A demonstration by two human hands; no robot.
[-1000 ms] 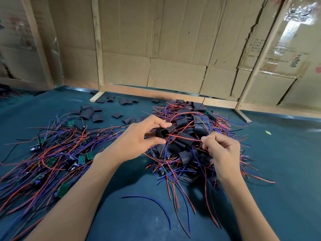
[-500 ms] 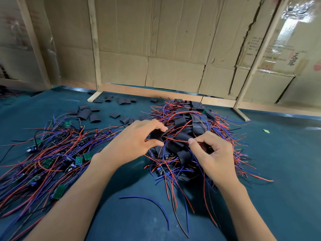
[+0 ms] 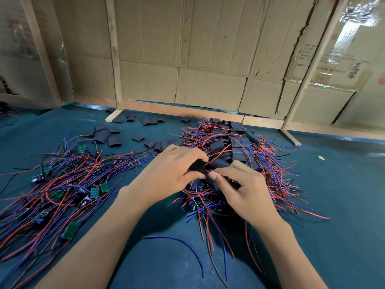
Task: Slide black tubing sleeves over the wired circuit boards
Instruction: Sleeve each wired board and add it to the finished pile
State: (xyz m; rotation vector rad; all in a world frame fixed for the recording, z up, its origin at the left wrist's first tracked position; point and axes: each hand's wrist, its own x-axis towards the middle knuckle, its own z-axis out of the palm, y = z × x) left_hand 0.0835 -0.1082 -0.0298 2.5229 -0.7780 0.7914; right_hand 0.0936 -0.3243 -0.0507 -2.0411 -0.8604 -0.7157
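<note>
My left hand [image 3: 169, 172] pinches a short black tubing sleeve [image 3: 198, 166] between thumb and fingers, its open end facing right. My right hand [image 3: 239, 188] pinches the red wires [image 3: 208, 171] of a board right at that opening; the board itself is hidden under the fingers. Both hands hover over a heap of sleeved boards [image 3: 233, 147] with red and blue wires. On the left lies a spread of bare green circuit boards [image 3: 98, 191] with their wires. Loose empty sleeves [image 3: 108, 138] are scattered behind that spread.
The work surface is a dark teal mat [image 3: 333, 215]. A loose blue wire [image 3: 183, 245] lies near the front. Cardboard walls [image 3: 208, 59] on wooden frames [image 3: 113, 59] close off the back. A small green scrap [image 3: 320, 157] lies to the right.
My right hand has moved left from the heap up to the sleeve's mouth, bringing wire ends with it. My left hand has kept hold of the sleeve.
</note>
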